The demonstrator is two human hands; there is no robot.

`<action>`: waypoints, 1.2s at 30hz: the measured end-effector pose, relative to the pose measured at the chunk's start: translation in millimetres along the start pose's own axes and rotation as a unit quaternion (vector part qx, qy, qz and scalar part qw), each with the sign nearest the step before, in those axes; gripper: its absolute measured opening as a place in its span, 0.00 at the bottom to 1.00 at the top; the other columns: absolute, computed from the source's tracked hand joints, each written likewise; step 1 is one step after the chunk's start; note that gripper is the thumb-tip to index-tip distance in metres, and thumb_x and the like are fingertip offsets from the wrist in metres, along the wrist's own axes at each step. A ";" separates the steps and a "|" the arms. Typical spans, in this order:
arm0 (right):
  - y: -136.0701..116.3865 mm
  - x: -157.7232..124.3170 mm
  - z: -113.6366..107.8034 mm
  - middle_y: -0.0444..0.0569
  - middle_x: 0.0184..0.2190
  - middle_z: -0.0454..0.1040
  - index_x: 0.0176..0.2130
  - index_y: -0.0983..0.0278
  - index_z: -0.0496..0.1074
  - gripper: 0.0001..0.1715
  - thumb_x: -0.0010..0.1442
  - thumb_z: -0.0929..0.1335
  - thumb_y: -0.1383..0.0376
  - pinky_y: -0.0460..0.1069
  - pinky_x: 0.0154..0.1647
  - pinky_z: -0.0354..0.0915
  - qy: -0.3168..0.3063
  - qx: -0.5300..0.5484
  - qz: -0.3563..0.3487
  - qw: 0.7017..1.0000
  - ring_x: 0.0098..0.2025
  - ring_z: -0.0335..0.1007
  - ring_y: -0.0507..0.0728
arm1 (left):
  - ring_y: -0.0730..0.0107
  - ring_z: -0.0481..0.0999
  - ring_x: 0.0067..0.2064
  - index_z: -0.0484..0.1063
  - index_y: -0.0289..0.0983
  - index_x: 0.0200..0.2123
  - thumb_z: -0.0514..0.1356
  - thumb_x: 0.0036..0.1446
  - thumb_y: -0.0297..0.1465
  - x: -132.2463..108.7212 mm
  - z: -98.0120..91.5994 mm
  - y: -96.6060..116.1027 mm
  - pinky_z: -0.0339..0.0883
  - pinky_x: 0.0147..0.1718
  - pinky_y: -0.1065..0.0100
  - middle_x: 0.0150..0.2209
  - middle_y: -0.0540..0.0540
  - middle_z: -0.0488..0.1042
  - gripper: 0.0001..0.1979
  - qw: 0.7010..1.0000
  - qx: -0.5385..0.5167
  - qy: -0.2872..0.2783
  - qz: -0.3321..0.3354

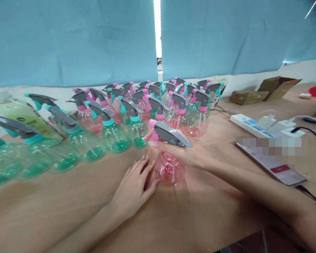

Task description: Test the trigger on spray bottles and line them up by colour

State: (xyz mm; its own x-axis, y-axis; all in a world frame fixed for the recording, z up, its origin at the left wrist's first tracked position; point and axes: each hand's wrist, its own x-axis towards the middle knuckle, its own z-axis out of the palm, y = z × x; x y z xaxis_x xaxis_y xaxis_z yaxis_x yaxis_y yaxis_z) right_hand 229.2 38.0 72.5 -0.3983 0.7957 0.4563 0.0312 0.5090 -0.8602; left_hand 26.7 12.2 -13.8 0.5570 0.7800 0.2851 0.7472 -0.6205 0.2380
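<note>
A pink see-through spray bottle [170,170] with a grey and pink trigger head stands upright on the wooden table [116,225]. My right hand [173,149] is wrapped around its neck, just below the trigger head, with the fingertips at the pink trigger. Low on the bottle's left side rests my left hand [134,182], its fingers spread, the thumb and fingertips at the bottle's base. Just behind are green spray bottles [116,138] with teal collars, and pink ones [179,121] mixed among them.
Green spray bottles line the left side before a large labelled bottle [23,112]. At right lie a phone [271,161], a power strip [249,126] with plugs and cables, and cardboard boxes [276,88]. A blue cloth [94,42] hangs behind.
</note>
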 end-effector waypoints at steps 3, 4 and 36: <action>-1.6 -0.6 0.1 0.45 0.39 0.74 0.37 0.60 0.69 0.05 0.59 0.68 0.62 0.51 0.44 0.65 0.000 -0.003 0.011 1.000 0.40 0.69 0.54 | 0.47 0.61 0.64 0.66 0.36 0.59 0.50 0.67 0.39 -0.7 2.8 -3.4 0.55 0.60 0.46 0.63 0.35 0.63 0.21 0.999 0.020 0.003 -0.028; -1.6 -1.0 0.0 0.46 0.40 0.74 0.38 0.60 0.70 0.06 0.59 0.67 0.62 0.51 0.45 0.66 -0.003 -0.008 0.012 1.000 0.41 0.70 0.54 | 0.48 0.61 0.64 0.65 0.35 0.59 0.50 0.67 0.39 -0.9 3.0 -4.0 0.55 0.59 0.46 0.63 0.35 0.63 0.22 0.999 0.025 -0.003 -0.030; 5.2 -1.3 3.1 0.49 0.47 0.78 0.45 0.61 0.72 0.15 0.55 0.70 0.66 0.57 0.56 0.67 0.021 0.058 0.015 0.998 0.53 0.73 0.58 | 0.48 0.61 0.64 0.66 0.36 0.59 0.49 0.68 0.39 -1.7 1.2 -3.8 0.56 0.60 0.47 0.63 0.35 0.64 0.21 0.999 0.041 -0.013 -0.018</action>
State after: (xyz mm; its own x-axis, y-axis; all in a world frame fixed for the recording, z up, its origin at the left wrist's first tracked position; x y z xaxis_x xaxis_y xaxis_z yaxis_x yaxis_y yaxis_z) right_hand 227.0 38.6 66.7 -0.3597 0.8240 0.4377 -0.0644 0.4461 -0.8927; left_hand 23.3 13.3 -16.3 0.5377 0.8039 0.2542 0.7935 -0.5844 0.1698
